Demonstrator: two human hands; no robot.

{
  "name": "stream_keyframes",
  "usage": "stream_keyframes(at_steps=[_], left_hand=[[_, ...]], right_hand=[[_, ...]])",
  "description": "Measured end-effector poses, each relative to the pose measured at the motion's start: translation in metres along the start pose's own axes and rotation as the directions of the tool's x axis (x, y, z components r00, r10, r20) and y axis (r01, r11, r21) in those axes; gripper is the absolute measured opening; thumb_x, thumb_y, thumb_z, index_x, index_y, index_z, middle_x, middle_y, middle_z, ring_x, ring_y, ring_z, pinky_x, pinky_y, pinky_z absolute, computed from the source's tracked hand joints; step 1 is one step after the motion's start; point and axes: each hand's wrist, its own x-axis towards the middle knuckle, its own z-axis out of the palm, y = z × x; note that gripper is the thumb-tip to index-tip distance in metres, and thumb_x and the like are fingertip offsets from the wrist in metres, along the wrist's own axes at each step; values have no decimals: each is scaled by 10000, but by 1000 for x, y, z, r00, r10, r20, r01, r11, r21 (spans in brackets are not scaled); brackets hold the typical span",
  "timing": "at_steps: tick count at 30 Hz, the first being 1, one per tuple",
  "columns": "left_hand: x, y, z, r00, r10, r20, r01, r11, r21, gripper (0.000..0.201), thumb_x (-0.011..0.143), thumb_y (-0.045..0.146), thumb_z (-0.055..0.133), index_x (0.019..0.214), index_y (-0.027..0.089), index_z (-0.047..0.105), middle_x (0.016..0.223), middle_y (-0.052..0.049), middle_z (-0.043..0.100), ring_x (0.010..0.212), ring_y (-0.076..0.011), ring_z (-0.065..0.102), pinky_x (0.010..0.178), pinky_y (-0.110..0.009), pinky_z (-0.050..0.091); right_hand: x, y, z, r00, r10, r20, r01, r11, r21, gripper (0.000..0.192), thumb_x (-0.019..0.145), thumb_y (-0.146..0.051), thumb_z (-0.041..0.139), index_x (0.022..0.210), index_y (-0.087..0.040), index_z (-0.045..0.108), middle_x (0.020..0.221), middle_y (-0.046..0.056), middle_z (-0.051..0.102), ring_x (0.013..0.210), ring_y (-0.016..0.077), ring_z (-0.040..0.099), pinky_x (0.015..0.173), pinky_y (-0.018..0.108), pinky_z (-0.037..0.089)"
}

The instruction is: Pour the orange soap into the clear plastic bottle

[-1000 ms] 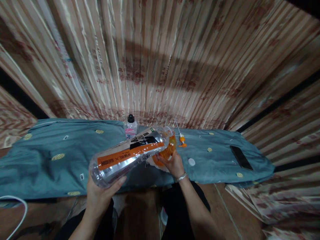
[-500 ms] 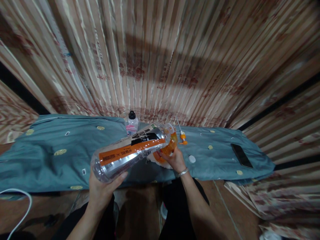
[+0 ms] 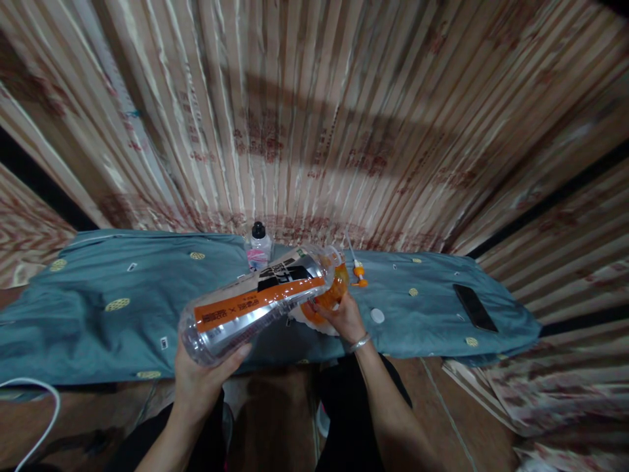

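Note:
My left hand (image 3: 204,377) is wrapped round the base of a clear plastic bottle (image 3: 260,298) with an orange, silver and black label. The bottle lies tilted, its uncapped mouth pointing right and slightly up, over an orange bottle (image 3: 337,288). That orange bottle is in the grip of my right hand (image 3: 346,318), and the clear bottle covers much of it. Whether liquid flows between the two I cannot make out. Beneath the orange bottle is something white, perhaps tissue (image 3: 314,323). An orange-and-white pump head (image 3: 360,275) with its tube lies just beyond my right hand.
A clear bottle with a black cap (image 3: 258,249) stands behind the held bottles. To the right are a white round cap (image 3: 377,316) and a dark phone (image 3: 475,307). All rest on a green cloth-covered surface (image 3: 147,275) against a striped curtain (image 3: 304,131).
Both hands keep their grips and the bottles stay in nearly the same pose. The whole scene sits very slightly lower in the picture.

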Motion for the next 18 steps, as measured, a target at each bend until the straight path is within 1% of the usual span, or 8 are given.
stream_keyframes(at_steps=[3,6,8,11,14,18], left_hand=[[-1,1,1,1000,-3,2,3,1000,2,784,578,484,1076,1227,224,719,1277,-122,815,1236,-405,788,1220,-615,605],[-1,0,-1,1000,-27,-4,26,1000,-16,815,570,442,1078,1267,224,715,1265,-113,820,1219,-397,794,1222,-622,605],[-1,-1,-2,1000,-29,6,29,999,-30,842,571,425,1083,1299,224,712,1281,-112,821,1244,-398,795,1244,-617,592],[-1,-2,-3,1000,-28,11,28,999,-23,870,570,449,1094,1318,221,712,1331,-123,821,1280,-408,797,1245,-598,600],[-1,-6,-5,1000,-28,2,28,1000,8,884,573,502,1095,1319,224,712,1336,-122,821,1298,-418,796,1228,-587,617],[1,-11,-8,1000,-19,2,19,999,35,893,554,537,1094,1306,227,727,1345,-115,821,1375,-434,763,1324,-615,528]], right_hand=[[0,-2,0,1000,0,-5,0,1000,12,466,769,-502,941,1119,-274,734,1195,147,922,1095,399,899,1057,650,739],[0,-2,0,1000,2,-7,-2,1000,22,466,757,-526,936,1092,-276,730,1161,149,926,1074,397,904,1030,630,751],[0,-2,0,1000,-7,-6,7,999,48,486,743,-549,937,1086,-276,728,1138,143,928,1063,393,905,1019,620,755],[0,-3,1,1000,-8,-7,9,998,58,500,742,-557,943,1096,-274,734,1135,137,929,1056,388,902,1025,623,751],[0,-3,2,1000,13,-11,-13,1000,28,496,760,-510,949,1139,-265,745,1185,149,922,1110,389,895,1063,626,737],[-1,0,2,999,29,-19,-29,1000,8,526,756,-495,977,1166,-255,750,1199,147,921,1120,399,893,1069,635,733]])
